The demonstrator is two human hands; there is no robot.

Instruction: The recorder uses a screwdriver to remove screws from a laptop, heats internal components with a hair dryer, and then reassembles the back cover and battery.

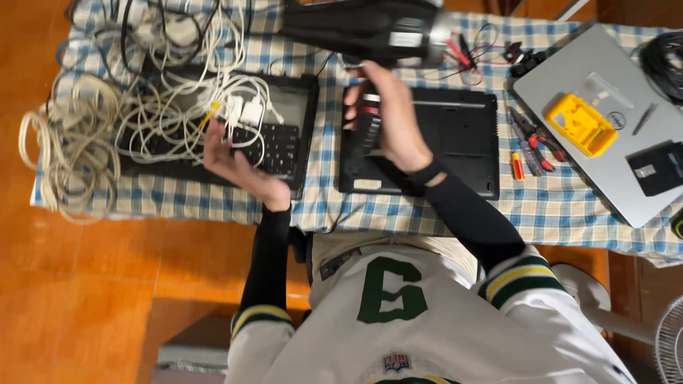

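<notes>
While a person in a white and green jersey is leaning over a checked tablecloth (427, 213), the right hand (393, 117) is closing around the handle of a black heat gun or blower (363, 32), holding its body up over the far edge of the table. The left hand (238, 160) is hovering palm up and open, with fingers loosely curled, just beside a white adapter (249, 112) in a tangle of white cables (142, 107) that is lying across a black laptop keyboard (281, 149). Below the right hand a black laptop base (455, 142) is lying flat, underside up. Further right, red-handled pliers (537, 139), a small screwdriver (518, 167), a silver laptop (605, 163) and a yellow plastic holder (580, 122) on it are resting well apart from both hands. Judging from this, the tool's dark cord seems to be running close to the cable heap, so it could be snagging and dragging adapters off the table. If the tool is blowing hot, it is likely risking soft plastic on the base or nearby cable insulation. The thin red wires (462, 53) beside the nozzle are also sitting close enough to be scorched or blown aside.
</notes>
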